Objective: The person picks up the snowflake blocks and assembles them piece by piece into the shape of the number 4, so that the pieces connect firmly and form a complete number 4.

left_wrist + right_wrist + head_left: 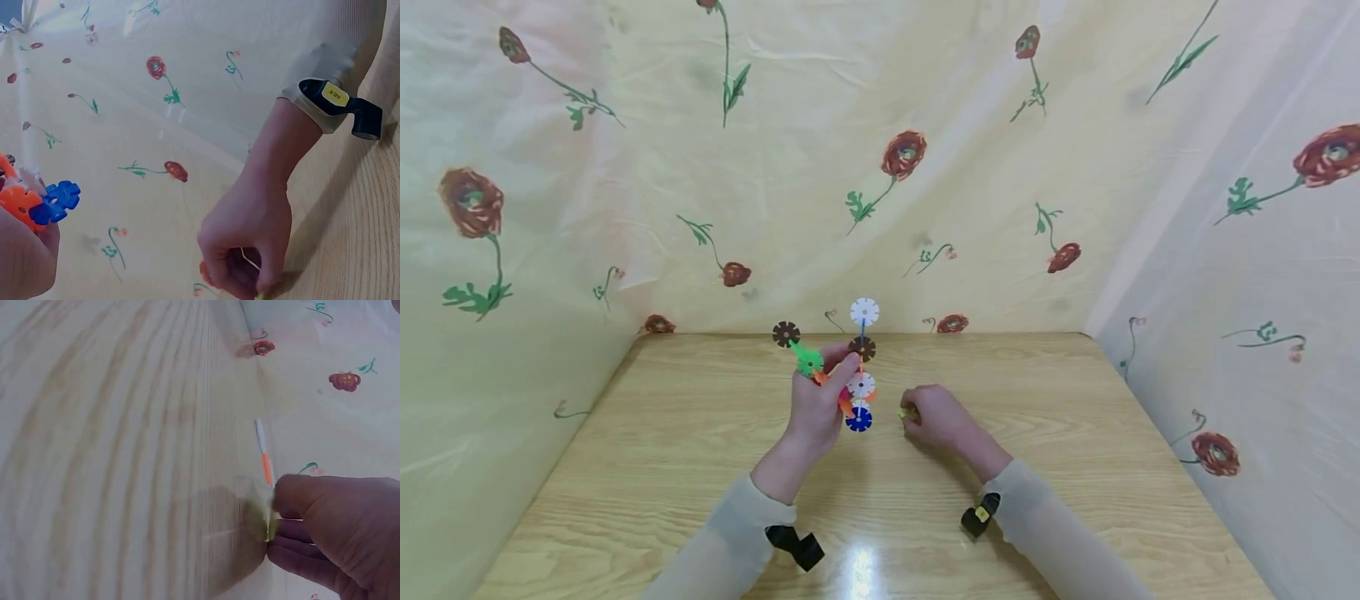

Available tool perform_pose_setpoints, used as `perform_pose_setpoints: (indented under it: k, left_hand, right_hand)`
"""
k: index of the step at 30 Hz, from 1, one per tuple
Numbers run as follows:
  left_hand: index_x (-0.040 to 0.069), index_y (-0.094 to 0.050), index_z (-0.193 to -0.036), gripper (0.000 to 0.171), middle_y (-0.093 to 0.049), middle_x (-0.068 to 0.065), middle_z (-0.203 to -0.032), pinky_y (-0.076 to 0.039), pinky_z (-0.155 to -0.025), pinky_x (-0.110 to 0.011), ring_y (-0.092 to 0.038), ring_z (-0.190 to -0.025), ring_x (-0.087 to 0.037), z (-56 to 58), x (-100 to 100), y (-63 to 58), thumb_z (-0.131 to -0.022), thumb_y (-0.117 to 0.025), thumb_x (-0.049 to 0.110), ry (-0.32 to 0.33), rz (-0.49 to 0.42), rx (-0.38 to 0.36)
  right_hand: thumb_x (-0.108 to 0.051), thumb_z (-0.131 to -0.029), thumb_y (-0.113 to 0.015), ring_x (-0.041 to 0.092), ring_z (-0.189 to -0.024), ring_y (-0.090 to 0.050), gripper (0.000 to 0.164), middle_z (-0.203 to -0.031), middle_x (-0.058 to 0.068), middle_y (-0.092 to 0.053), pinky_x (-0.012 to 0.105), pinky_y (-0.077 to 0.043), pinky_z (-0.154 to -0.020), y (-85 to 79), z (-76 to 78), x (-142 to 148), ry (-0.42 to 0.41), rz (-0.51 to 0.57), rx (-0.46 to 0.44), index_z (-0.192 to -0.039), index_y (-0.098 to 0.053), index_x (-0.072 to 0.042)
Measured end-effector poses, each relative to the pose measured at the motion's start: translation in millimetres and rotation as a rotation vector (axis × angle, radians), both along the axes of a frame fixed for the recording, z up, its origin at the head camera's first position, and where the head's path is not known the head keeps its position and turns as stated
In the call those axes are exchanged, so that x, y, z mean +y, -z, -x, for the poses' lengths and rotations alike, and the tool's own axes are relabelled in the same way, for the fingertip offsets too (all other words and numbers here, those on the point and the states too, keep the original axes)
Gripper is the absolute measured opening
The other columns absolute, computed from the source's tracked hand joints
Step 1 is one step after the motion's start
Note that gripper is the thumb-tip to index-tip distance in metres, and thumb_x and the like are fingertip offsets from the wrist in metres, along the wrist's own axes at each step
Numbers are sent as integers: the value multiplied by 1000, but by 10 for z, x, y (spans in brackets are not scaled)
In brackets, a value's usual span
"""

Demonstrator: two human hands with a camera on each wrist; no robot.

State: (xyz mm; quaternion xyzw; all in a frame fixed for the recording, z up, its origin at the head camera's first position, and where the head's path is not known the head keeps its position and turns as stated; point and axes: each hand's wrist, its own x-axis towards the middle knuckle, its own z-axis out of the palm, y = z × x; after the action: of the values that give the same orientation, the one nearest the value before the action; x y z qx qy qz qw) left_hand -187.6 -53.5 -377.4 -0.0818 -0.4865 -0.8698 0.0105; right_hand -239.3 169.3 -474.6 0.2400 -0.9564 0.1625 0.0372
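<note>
My left hand point(816, 408) grips a built-up chain of notched plastic discs above the table. In the head view, a green disc point(810, 362) and a brown disc point(786, 334) branch to the left. On the right-hand branch are a white disc point(864, 312) at the top and a blue disc point(859, 419) at the bottom. My right hand point(943, 419) is low over the table, pinching a small yellow piece point(909, 413) between thumb and fingers. The fingers partly hide that piece. The right wrist view shows it blurred and yellow-green.
The wooden table point(700, 467) meets a flower-printed curtain point(790, 183) at the back and sides. Each sleeve carries a black wrist camera, the left one point(795, 546) and the right one point(981, 515). A narrow white-and-orange item point(265, 456) shows beyond my right fingers; its kind is unclear.
</note>
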Motion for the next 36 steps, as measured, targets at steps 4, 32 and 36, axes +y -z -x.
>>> perform_pose_setpoints:
  k: [4,32,36]
  left_hand:
    - [21,-73,-95,21,-71,5,-95,-61,-73,-19,-68,-82,-9,-1,-3,4,-102,-64,2,-29,19,-35]
    - [13,-73,-100,9,-75,6,-92,-60,-75,-19,-69,-85,-9,1,-16,11,-101,-69,5,-73,122,-47]
    - [17,-74,-96,14,-76,7,-91,-59,-73,-20,-69,-83,-8,8,-5,14,-100,-69,4,-69,113,-28]
  right_hand:
    - [0,-87,-72,8,-72,-61,13,-87,3,-76,29,-58,-70,-9,-22,10,-16,8,14,-96,-76,-8]
    - [2,-89,-79,20,-81,-80,14,-94,8,-81,34,-68,-74,-810,-226,129,-103,481,388,-101,-77,-5]
    - [5,-88,-80,21,-80,-80,15,-92,7,-81,34,-68,-74,-973,-336,68,-131,577,400,-99,-77,-6]
